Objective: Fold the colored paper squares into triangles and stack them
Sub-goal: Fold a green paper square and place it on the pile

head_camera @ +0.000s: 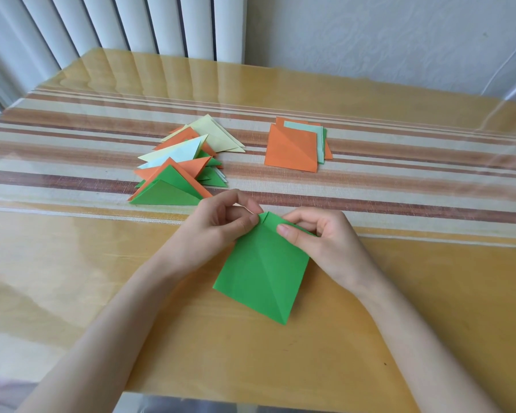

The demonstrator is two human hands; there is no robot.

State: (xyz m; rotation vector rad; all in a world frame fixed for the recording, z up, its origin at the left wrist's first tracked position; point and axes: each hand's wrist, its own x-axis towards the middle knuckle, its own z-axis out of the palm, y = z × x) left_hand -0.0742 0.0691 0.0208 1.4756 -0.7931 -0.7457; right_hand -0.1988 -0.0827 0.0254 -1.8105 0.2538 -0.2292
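A green sheet (261, 272) is held just above the near part of the table (72, 278), its far corner pinched between the curled fingers of the left hand (221, 225) and the right hand (316, 234), a crease running down its middle. Farther back on the striped cloth (399, 180), a loose pile of folded triangles (176, 168) (orange, green, pale yellow, pale blue) is seen at the left, and a stack of unfolded squares (292, 147), orange on top, is seen well apart at the right.
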